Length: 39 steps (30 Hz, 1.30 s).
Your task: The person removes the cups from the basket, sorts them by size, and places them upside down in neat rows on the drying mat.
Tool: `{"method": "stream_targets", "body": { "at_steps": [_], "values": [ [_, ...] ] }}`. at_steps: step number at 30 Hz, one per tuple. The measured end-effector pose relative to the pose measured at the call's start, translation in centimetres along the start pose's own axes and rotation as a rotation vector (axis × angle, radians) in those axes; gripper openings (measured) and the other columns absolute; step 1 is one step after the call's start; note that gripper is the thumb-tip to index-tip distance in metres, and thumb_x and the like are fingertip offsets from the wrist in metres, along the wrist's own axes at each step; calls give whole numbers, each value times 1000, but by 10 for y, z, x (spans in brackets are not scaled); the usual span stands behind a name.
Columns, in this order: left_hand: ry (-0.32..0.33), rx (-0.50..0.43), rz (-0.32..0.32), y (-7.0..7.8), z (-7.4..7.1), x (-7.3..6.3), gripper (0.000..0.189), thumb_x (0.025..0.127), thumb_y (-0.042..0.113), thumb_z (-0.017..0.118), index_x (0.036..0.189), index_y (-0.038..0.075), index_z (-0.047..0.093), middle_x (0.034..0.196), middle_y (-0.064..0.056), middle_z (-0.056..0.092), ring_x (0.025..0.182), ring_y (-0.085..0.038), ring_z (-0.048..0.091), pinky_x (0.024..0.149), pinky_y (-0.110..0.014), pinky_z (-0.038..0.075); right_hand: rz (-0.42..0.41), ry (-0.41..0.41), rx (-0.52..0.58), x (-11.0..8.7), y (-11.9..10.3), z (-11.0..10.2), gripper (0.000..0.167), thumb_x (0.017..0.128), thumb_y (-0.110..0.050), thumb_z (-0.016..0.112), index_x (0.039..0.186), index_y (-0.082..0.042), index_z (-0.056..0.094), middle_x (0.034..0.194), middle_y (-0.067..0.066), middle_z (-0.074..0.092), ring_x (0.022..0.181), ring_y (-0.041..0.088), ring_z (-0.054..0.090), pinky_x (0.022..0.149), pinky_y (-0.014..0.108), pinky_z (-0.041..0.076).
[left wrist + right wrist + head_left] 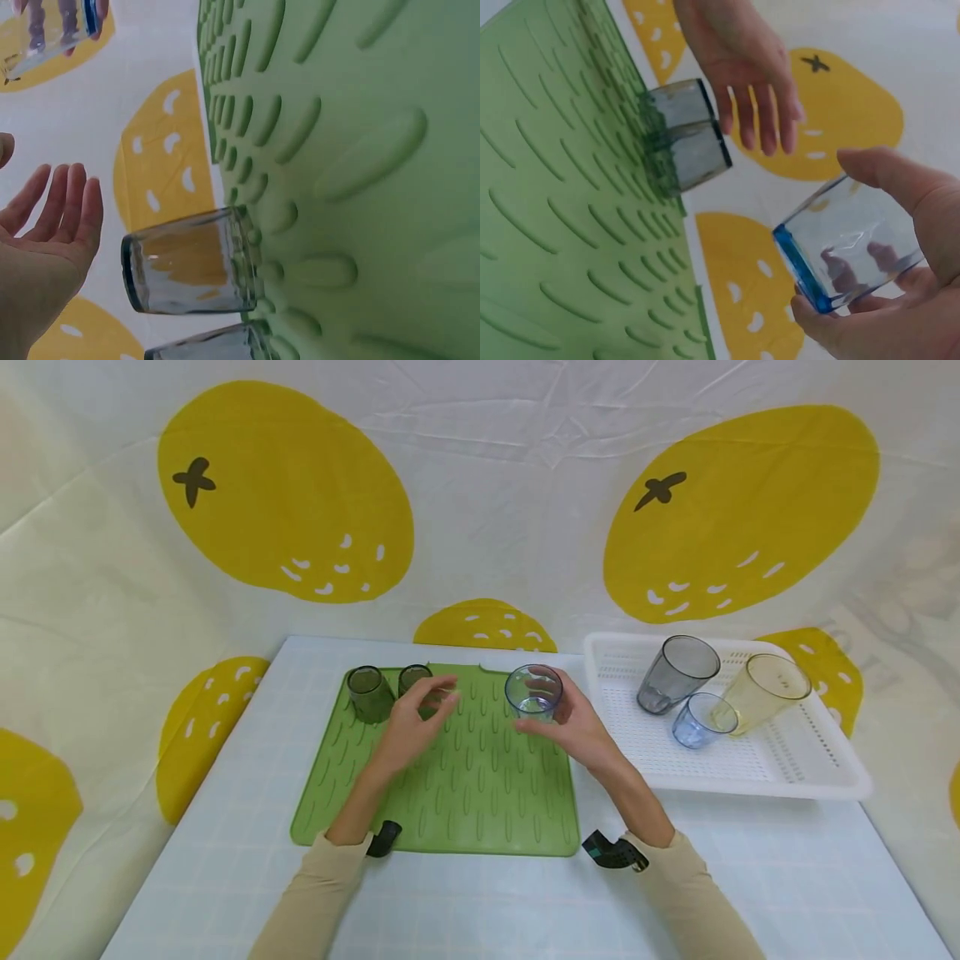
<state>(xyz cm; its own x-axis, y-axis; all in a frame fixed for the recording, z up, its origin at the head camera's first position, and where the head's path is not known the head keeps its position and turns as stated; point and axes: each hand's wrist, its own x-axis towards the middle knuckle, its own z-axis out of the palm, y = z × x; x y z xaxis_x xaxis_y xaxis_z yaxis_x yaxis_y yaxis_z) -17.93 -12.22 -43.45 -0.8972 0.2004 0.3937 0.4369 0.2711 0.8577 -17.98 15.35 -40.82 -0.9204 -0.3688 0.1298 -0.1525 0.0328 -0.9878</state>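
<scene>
My right hand [566, 714] holds a clear, blue-tinted glass [855, 240] above the back right part of the green ridged mat [465, 793]. In the right wrist view, its thumb is on one side of the glass and its fingers on the other. My left hand [412, 727] holds nothing; its fingers are loosely bent over the mat's back left part. Close by on the mat are two grey glasses, one at the far left [371, 695] and a second [187, 262] partly hidden behind the left hand in the head view.
A white perforated basket [750, 781] stands on the right of the table [480, 910]. In it are a grey glass [675, 677], a small blue glass [701, 722] and a yellow glass [765, 693]. Behind hangs a white cloth [510, 527] with yellow fruit prints.
</scene>
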Motion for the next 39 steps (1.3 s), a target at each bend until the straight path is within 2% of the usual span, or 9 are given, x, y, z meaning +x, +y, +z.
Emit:
{"method": "stream_targets", "body": {
  "at_steps": [1, 4, 13, 20, 24, 28, 31, 34, 39],
  "values": [
    [0, -1, -4, -5, 3, 1, 36, 104, 14, 63, 139, 5, 61, 132, -16, 62, 115, -24, 61, 97, -40, 52, -4, 3, -6, 0, 1, 2, 78, 88, -2, 80, 153, -17, 41, 150, 12, 48, 139, 26, 46, 116, 45, 36],
    [-7, -21, -33, -2, 9, 3, 37, 105, 19, 62, 140, 8, 60, 134, -17, 61, 117, -24, 61, 99, -44, 51, -23, 12, -18, 2, 4, 8, 78, 87, 0, 80, 153, -14, 42, 148, 12, 50, 138, 24, 46, 118, 50, 33],
    [-45, -75, -101, 10, 32, 8, 46, 104, 30, 63, 145, 12, 55, 141, -8, 56, 121, -24, 58, 103, -49, 49, -29, 4, -45, 5, 21, 23, 80, 86, -1, 82, 154, -12, 41, 153, 21, 44, 143, 36, 40, 117, 62, 27],
    [-59, -29, -95, 16, 48, 9, 65, 99, 39, 69, 153, 12, 45, 146, -11, 49, 129, -29, 52, 105, -46, 47, -32, -4, -43, 6, 32, 31, 80, 86, 0, 80, 154, -5, 37, 149, 21, 48, 140, 37, 44, 114, 61, 33],
    [-60, 18, -102, 18, 55, 6, 74, 92, 48, 75, 153, 17, 46, 145, -7, 48, 132, -30, 49, 106, -51, 45, -55, -18, -68, 7, 38, 36, 79, 86, 6, 76, 153, 2, 34, 149, 29, 47, 140, 44, 42, 112, 52, 38],
    [-76, 51, -94, 17, 61, 4, 78, 88, 45, 80, 152, 16, 46, 144, -13, 48, 130, -29, 48, 105, -59, 43, -51, -28, -82, 6, 42, 37, 79, 85, 12, 73, 152, 5, 31, 147, 33, 48, 140, 48, 41, 105, 42, 45],
    [-83, 74, -77, 15, 64, 3, 79, 86, 39, 83, 151, 14, 47, 143, -17, 48, 129, -34, 50, 104, -61, 43, -37, -30, -87, 6, 44, 38, 76, 86, 15, 71, 151, 7, 32, 147, 34, 47, 140, 48, 41, 102, 40, 48],
    [-78, 77, -64, 13, 66, 4, 78, 86, 35, 85, 150, 11, 48, 141, -19, 49, 126, -39, 51, 103, -60, 44, -11, -12, -124, 6, 44, 39, 73, 85, 12, 73, 149, 7, 37, 145, 32, 49, 137, 46, 45, 103, 43, 48],
    [-41, 17, -51, 12, 65, 4, 64, 90, 27, 82, 144, 7, 54, 133, -20, 56, 120, -34, 56, 99, -50, 50, 52, -6, -184, 3, 40, 39, 68, 87, -2, 79, 146, 2, 46, 139, 24, 56, 127, 38, 55, 100, 45, 49]
  ]
}}
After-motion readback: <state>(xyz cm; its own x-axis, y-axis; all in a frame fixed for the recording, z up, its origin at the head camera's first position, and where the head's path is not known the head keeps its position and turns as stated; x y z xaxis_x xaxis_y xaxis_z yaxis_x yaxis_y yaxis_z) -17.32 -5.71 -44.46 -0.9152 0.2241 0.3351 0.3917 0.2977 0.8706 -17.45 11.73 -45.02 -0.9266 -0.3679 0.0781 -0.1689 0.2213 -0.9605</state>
